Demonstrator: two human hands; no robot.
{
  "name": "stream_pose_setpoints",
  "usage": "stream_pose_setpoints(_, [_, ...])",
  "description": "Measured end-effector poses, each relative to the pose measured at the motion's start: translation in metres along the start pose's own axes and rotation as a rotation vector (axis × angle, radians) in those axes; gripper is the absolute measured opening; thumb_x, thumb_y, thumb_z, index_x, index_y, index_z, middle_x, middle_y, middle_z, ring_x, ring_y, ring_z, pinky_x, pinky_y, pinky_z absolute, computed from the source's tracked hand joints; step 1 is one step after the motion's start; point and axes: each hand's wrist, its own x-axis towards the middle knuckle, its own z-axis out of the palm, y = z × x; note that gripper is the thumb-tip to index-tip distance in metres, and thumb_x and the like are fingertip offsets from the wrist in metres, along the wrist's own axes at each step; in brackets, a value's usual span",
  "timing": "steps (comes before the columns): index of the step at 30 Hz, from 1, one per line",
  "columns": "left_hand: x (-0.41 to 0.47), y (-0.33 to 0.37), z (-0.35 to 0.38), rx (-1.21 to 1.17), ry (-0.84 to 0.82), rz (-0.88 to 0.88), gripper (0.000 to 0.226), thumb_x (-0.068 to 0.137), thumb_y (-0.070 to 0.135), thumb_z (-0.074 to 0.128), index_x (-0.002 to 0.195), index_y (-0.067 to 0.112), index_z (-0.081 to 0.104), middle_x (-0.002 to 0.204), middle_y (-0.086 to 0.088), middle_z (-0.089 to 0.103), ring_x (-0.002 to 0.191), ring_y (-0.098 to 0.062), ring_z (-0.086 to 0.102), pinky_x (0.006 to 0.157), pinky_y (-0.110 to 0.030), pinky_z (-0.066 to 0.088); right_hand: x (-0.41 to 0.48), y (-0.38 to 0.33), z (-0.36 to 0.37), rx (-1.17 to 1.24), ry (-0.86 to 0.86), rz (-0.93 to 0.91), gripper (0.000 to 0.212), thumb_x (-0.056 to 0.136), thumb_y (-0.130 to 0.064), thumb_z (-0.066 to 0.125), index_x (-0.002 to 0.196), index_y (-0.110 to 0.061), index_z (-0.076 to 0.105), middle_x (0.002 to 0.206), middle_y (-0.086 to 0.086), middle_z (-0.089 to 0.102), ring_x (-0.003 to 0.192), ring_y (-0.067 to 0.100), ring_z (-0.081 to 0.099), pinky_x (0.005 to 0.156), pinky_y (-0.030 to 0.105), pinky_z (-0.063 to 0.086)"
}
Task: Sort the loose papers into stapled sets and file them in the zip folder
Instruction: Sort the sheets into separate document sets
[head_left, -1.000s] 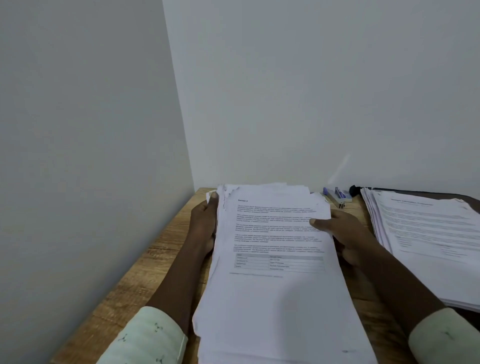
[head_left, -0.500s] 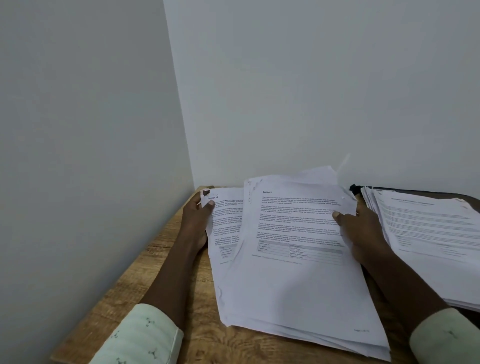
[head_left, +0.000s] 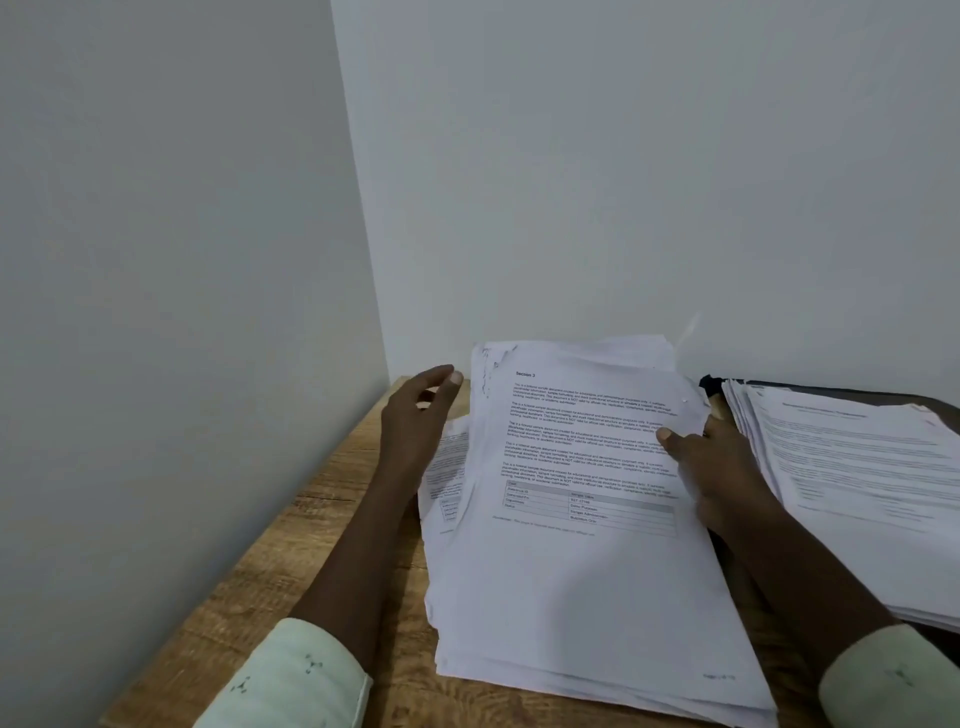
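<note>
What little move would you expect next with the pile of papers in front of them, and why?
Probably the left hand closes on the left edge of the middle stack to square it. That hand hangs open beside the stack, the right hand pinches the right edge, and a sheet juts out underneath on the left.

Matt white paper stack (head_left: 582, 582) on grained wood table (head_left: 270, 561).

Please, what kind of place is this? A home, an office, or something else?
Probably a desk in an office or study corner; I cannot tell which. A wooden table stands where two plain walls meet, and it carries a stack of printed papers, a second stack and a dark folder.
</note>
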Motion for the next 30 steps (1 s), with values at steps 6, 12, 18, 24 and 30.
stream_pose_setpoints(6, [-0.001, -0.001, 0.002, -0.242, -0.231, -0.21, 0.005, 0.09, 0.008, 0.07, 0.088, 0.01, 0.074, 0.09, -0.007, 0.077, 0.088, -0.025, 0.07, 0.079, -0.037, 0.054, 0.003, 0.002, -0.001, 0.009, -0.084, 0.045, 0.033, 0.09, -0.005, 0.066, 0.123, -0.01, 0.065, 0.113, 0.009, 0.072, 0.101, 0.032, 0.069, 0.094, 0.05, 0.053])
stream_pose_setpoints(12, [-0.002, -0.002, -0.004, -0.341, -0.085, -0.306, 0.042, 0.083, 0.021, 0.079, 0.06, 0.02, 0.044, 0.071, -0.013, 0.058, 0.071, -0.027, 0.057, 0.064, -0.037, 0.048, 0.0, 0.0, 0.003, 0.0, -0.087, -0.014, 0.026, 0.092, -0.008, 0.066, 0.115, -0.018, 0.064, 0.106, 0.002, 0.072, 0.097, 0.024, 0.068, 0.094, 0.044, 0.052])
stream_pose_setpoints(18, [-0.005, -0.003, -0.009, -0.314, 0.032, -0.265, 0.02, 0.094, 0.003, 0.063, 0.102, 0.019, 0.054, 0.1, -0.014, 0.074, 0.093, -0.034, 0.072, 0.085, -0.055, 0.058, 0.002, 0.001, -0.001, -0.046, 0.048, -0.122, 0.028, 0.086, -0.022, 0.069, 0.11, -0.037, 0.064, 0.111, -0.008, 0.071, 0.106, 0.021, 0.066, 0.097, 0.045, 0.051])
stream_pose_setpoints(24, [-0.006, -0.002, -0.007, -0.234, 0.049, -0.179, 0.036, 0.095, -0.002, 0.057, 0.108, 0.028, 0.041, 0.101, -0.008, 0.072, 0.088, -0.025, 0.069, 0.071, -0.038, 0.055, 0.001, 0.001, -0.002, -0.059, 0.095, -0.107, 0.045, 0.087, -0.025, 0.07, 0.13, -0.027, 0.057, 0.116, -0.004, 0.069, 0.107, 0.026, 0.065, 0.098, 0.05, 0.052])
stream_pose_setpoints(30, [-0.007, 0.001, -0.002, -0.215, -0.025, -0.158, 0.015, 0.097, 0.019, 0.061, 0.103, 0.02, 0.075, 0.113, 0.007, 0.071, 0.107, -0.017, 0.065, 0.088, -0.031, 0.053, -0.002, 0.001, 0.003, 0.027, 0.051, -0.13, 0.042, 0.092, -0.013, 0.066, 0.13, -0.028, 0.059, 0.117, -0.004, 0.069, 0.107, 0.022, 0.066, 0.096, 0.043, 0.053])
